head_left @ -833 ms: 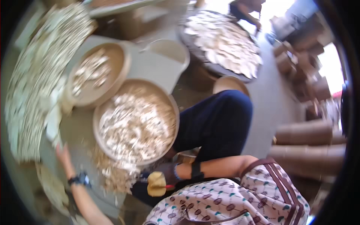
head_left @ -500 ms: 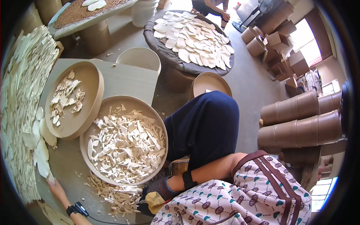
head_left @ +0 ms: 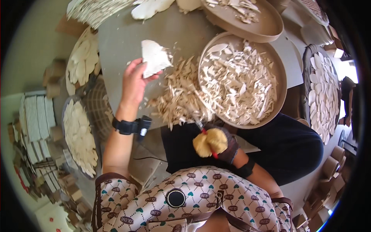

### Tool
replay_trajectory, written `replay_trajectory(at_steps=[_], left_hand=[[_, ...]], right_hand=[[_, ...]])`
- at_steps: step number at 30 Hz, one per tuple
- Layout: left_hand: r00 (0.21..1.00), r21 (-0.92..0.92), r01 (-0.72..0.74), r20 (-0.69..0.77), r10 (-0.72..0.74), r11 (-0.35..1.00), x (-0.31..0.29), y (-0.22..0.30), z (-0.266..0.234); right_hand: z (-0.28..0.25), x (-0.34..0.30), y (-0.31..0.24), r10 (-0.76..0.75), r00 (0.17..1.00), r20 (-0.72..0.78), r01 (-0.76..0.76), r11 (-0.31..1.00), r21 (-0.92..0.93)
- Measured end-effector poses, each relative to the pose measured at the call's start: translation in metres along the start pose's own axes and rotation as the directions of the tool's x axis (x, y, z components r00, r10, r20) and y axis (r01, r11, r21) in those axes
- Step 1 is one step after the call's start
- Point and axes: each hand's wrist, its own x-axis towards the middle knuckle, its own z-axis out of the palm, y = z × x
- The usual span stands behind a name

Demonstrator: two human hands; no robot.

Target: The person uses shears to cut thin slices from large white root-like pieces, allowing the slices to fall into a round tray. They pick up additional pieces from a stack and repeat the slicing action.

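The left hand (head_left: 134,79) has come away from the slices (head_left: 152,8) near the stack (head_left: 91,13), its fingers pinching a white piece (head_left: 154,58) above the desk (head_left: 119,46), at eleven o'clock from the red-handled tool (head_left: 217,140) clasped in the right hand (head_left: 228,149).

Pinches between thumb and fingers of the left hand (head_left: 135,79) a thin, flat, white, roughly fan-shaped sheet (head_left: 154,58), broad face upward, left edge fairly straight, right end ragged and flaky. Grips in the dark-gloved right hand (head_left: 228,146) a slender red-handled tool with lumpy yellow padding (head_left: 217,140), slanted, tip pointing away from the body, well apart from the sheet.
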Motion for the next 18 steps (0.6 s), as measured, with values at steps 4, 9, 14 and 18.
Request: replay_trajectory(at_steps=[4,9,14,18], left_hand=[[0.998,-0.126,0.057,-0.008,-0.059,0.990,-0.055,-0.012,0.013],[0.998,-0.156,0.063,-0.021,-0.067,0.986,-0.084,-0.030,0.029],[0.989,-0.012,-0.090,-0.122,0.088,0.996,-0.108,-0.042,0.046],[0.993,-0.055,-0.102,-0.073,0.097,0.993,-0.126,-0.062,0.056]], right_hand=[[0.004,0.008,0.016,-0.055,0.995,0.086,-0.001,0.836,0.549],[0.009,0.016,0.018,-0.302,0.908,0.289,-0.144,0.423,0.895],[0.015,0.029,0.011,-0.460,0.800,0.386,-0.159,0.457,0.875],[0.011,0.033,0.017,-0.440,0.833,0.335,-0.103,0.471,0.876]])
